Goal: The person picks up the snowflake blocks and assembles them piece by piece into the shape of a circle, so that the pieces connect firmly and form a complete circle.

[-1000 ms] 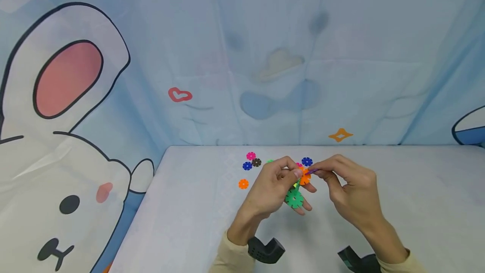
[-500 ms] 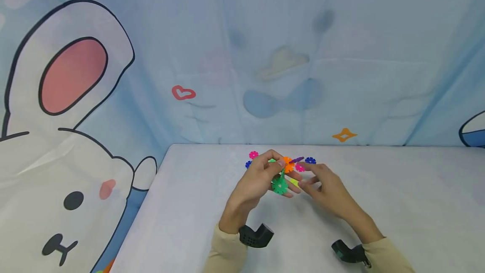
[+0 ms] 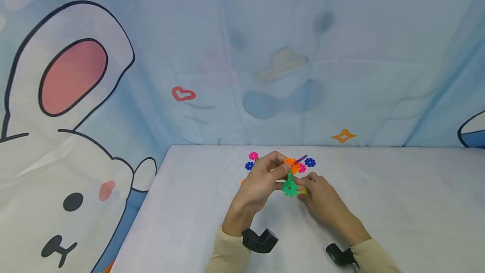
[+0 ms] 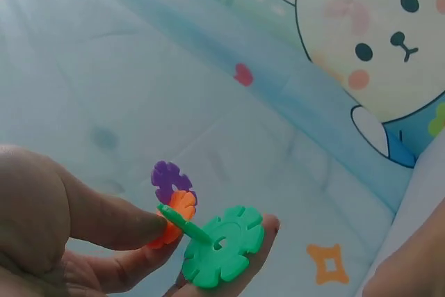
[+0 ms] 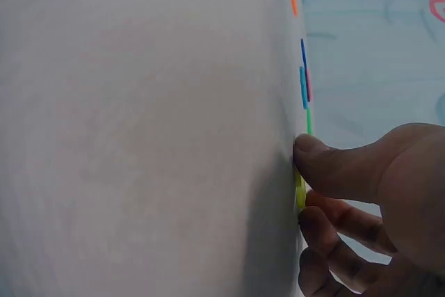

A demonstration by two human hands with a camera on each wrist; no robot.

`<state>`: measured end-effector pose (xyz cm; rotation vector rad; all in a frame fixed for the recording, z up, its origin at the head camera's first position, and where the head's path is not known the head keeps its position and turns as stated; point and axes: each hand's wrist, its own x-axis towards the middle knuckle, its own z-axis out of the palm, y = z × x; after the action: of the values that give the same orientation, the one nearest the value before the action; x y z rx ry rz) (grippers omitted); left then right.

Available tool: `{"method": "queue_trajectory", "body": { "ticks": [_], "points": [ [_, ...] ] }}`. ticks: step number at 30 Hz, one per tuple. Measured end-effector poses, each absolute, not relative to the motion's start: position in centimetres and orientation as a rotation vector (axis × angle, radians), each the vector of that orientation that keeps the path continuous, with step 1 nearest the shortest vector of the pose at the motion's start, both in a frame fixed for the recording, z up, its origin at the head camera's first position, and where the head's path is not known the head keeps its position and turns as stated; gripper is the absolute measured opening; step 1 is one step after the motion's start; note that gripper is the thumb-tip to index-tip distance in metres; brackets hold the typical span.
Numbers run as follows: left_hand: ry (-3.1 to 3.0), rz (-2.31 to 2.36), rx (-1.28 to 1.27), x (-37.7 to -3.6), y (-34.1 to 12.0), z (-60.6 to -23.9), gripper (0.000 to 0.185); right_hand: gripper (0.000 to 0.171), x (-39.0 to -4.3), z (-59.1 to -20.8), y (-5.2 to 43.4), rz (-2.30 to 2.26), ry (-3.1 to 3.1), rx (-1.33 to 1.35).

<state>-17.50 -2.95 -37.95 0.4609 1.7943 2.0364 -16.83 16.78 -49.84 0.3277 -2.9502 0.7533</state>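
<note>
My left hand (image 3: pixel 259 182) pinches a joined group of plastic snowflake discs between thumb and fingers, raised over the table. In the left wrist view a purple disc (image 4: pixel 167 175) slots into an orange disc (image 4: pixel 183 204), beside the thumb tip. A green disc seen edge-on (image 4: pixel 188 226) links the orange one to a flat-facing green disc (image 4: pixel 233 241). Low at the tabletop, my right hand (image 3: pixel 327 201) has its thumb and fingers at opposite edges of a yellow snowflake disc (image 5: pixel 300 193). Part of that yellow disc is hidden behind the fingers.
Loose discs lie on the white table (image 3: pixel 197 205): a pink one (image 3: pixel 253 155) and a blue one (image 3: pixel 249 166) left of the hands, another pink (image 3: pixel 302 168) and blue (image 3: pixel 310 162) behind them. An orange disc (image 3: pixel 243 181) is mostly covered. A printed curtain (image 3: pixel 212 108) hangs behind the table.
My right hand has let go of the purple disc, which stays on the orange one, and has come down to the yellow disc. The left hand has shifted slightly left with the joined discs.
</note>
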Motion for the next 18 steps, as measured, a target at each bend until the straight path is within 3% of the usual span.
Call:
{"method": "queue_trajectory", "body": {
  "ticks": [12,18],
  "points": [
    [1.826,2.079,0.376,-17.4,-2.6,-37.9,0.017,0.020,-17.3,-48.8,18.8,1.033,-2.971,0.325],
    [1.775,2.092,0.435,-17.3,-2.5,-38.0,0.013,0.008,-16.7,-46.1,19.6,1.067,-2.682,0.296]
  ]
}}
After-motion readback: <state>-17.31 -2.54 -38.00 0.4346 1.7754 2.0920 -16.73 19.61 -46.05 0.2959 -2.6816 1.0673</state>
